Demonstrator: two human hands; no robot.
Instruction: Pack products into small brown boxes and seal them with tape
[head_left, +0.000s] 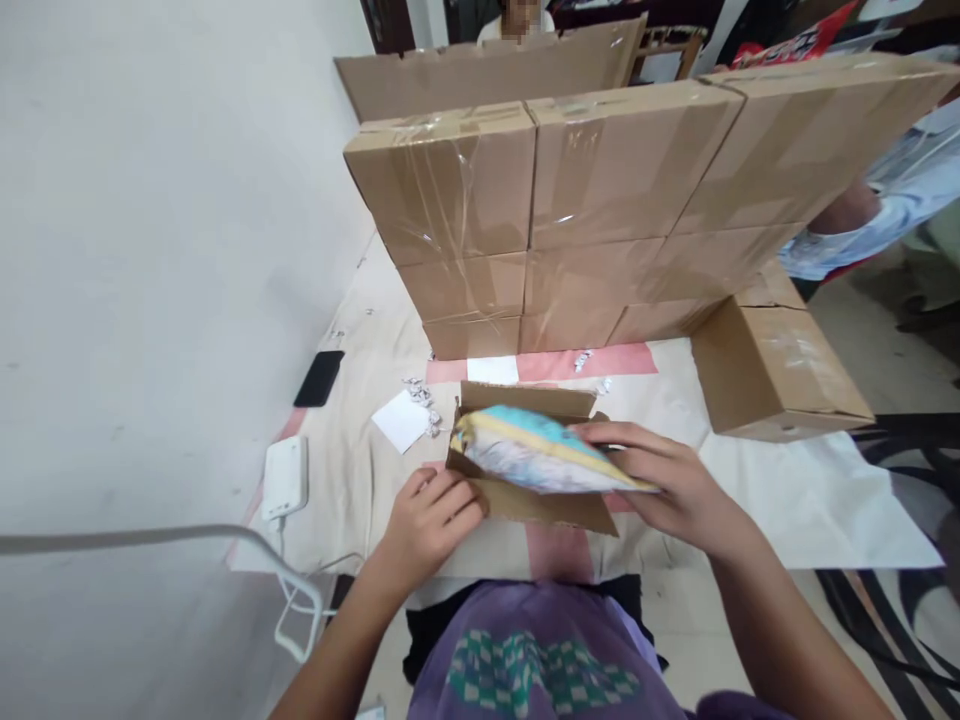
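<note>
While the right hand grips the right end of a blue, yellow and white plastic packet, its left end sits within the small open cardboard box at the centre of the frame. The left hand touches the box's near left corner; whether its fingers pinch the flap, I cannot tell. The step in hand looks like fitting the packet into the box, though its direction of travel cannot be told. If it is going in, the next move calls for lowering the right end between the spread flaps while the left hand steadies the box. Around it on the cloth-covered bench, a white paper square lies just left of the box, a black phone farther left, and taped cartons stand stacked across the upper centre.
</note>
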